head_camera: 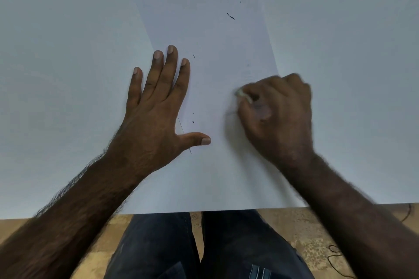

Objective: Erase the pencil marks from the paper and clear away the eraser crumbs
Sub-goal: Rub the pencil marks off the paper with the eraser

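A pale worktop (pixel 68 52) carries one white sheet of paper (pixel 215 176) — lying flat, its near edge at the worktop's front edge.

White table (pixel 68 29) — dark cord (pixel 335 256).

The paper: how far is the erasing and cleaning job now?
Most of the paper looks free of marks. In hand: the right hand rubs with the eraser while the left hand lies flat on the sheet. Left: dark crumbs lie scattered, not yet cleared.

One paper (pixel 210 36), two hands (one eraser (pixel 243 95))
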Tool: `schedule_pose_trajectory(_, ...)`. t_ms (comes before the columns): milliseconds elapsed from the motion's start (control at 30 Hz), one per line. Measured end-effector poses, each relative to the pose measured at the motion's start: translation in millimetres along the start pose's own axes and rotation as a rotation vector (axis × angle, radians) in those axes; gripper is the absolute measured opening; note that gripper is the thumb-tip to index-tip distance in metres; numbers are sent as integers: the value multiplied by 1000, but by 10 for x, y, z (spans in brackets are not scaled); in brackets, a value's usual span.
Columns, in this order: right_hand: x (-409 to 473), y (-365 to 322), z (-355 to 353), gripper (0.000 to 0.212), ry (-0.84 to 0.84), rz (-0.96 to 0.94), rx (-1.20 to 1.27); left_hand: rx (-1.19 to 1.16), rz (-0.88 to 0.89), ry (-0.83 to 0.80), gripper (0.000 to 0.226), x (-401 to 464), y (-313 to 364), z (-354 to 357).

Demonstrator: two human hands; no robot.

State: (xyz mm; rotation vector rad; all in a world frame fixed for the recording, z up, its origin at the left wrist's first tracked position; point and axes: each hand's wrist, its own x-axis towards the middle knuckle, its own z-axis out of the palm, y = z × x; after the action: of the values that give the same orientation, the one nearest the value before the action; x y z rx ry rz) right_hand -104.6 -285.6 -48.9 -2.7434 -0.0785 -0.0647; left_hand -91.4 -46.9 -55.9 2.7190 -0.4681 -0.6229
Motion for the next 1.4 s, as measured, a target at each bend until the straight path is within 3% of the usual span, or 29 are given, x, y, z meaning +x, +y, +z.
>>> schedule_pose_trajectory(133,-319,-270,65,13,-188,-229,74,4,11,14,128,-8,-5,11)
schedule_pose_trajectory(200,-246,-226,52,13,-189,-273,51,2,14,19,128,-11,-14,13)
schedule_pose_trajectory(400,202,42,7,9,26,-11,-14,-6,9,7,129,2,-12,18)
schedule_pose_trajectory(567,-239,-306,52,12,-209,-239,87,-5,15,24,123,-11,-6,18)
schedule_pose_trajectory(633,-237,-289,38,15,-230,-287,67,2,14,23,124,-13,-3,18)
schedule_pose_trajectory(833,325,41,-43,8,41,-11,-49,-20,14,2,129,-1,-3,-4)
schedule_pose_trajectory(900,272,-40,-33,7,12,-5,-30,-17,13,2,129,-3,-2,2)
schedule_pose_trajectory(1067,-227,-415,73,13,-229,-266,67,-1,18,28,122,-9,-5,24)
schedule_pose_trajectory(1167,-14,-251,69,12,-133,-228,3,-15,22,22,125,-3,-15,24)
schedule_pose_trajectory(1300,368,-11,23,10,47,-18,-51,-11,26,14,128,2,-19,26)
schedule_pose_trajectory(1400,291,-90,16,9,21,-14,-23,-16,20,14,127,1,-20,25)
